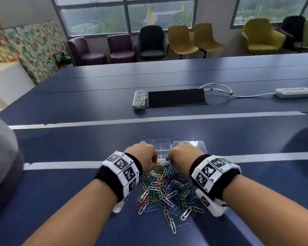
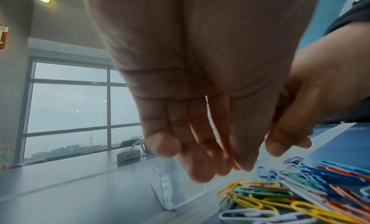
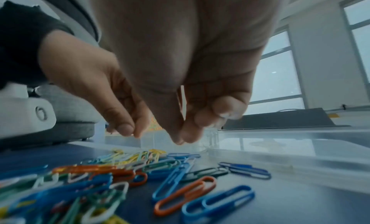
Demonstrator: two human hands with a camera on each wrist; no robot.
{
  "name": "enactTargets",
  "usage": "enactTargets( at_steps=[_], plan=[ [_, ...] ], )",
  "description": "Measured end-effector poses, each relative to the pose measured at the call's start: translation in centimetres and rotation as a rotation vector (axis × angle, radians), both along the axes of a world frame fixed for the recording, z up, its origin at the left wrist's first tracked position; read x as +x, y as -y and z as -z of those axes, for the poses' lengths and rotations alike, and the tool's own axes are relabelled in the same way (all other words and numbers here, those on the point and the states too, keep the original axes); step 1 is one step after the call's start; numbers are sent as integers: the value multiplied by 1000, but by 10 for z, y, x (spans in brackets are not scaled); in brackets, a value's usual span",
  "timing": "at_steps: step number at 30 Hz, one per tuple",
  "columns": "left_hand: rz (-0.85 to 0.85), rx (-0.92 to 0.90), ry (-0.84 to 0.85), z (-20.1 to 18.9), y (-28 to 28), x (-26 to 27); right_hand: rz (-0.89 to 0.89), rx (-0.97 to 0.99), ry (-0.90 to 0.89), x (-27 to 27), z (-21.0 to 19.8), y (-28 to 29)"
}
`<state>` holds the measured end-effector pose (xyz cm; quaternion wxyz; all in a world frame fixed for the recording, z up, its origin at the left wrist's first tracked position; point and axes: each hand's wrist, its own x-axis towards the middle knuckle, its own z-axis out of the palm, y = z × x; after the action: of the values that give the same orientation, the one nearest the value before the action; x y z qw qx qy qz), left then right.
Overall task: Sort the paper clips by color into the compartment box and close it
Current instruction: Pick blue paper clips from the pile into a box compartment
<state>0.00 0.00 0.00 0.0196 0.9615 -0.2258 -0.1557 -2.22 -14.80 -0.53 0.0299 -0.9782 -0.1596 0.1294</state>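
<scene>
A heap of coloured paper clips (image 1: 165, 189) lies on the blue table between my wrists. Just beyond it stands the clear compartment box (image 1: 160, 146), its lid (image 1: 197, 144) lying open flat to the right. My left hand (image 1: 154, 159) hovers over the far edge of the heap. In the left wrist view its fingers (image 2: 200, 172) hang straight down over the clips (image 2: 300, 195), holding nothing. My right hand (image 1: 168, 158) is close beside it. In the right wrist view my right hand (image 3: 181, 137) has thumb and fingertips drawn together above the clips (image 3: 120, 180), with no clip visible between them.
Two grey tape lines (image 1: 149, 119) cross the table. Farther back lie two white power strips (image 1: 139, 99) (image 1: 293, 92) with a cable and a black cable hatch (image 1: 176, 98). A grey padded shape (image 1: 0, 157) sits at the left edge. Chairs line the window wall.
</scene>
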Motion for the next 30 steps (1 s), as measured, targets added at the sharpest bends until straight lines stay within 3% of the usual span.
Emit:
enactTargets(
  at_steps=[8, 15, 22, 26, 30],
  plan=[
    [-104, 116, -79, -2, -33, 3, -60, -126, 15, 12, 9, -3],
    [-6, 32, -100, 0, -43, 3, 20, 130, -47, 11, 1, 6],
    [69, 60, -101, 11, -43, 2, 136, 387, -169, 7, -4, 15],
    [113, 35, -70, 10, -46, -4, 203, 386, -178, 4, -5, 26],
    [40, -132, -47, 11, -49, -9, 243, 357, -120, 1, -6, 26]
  ],
)
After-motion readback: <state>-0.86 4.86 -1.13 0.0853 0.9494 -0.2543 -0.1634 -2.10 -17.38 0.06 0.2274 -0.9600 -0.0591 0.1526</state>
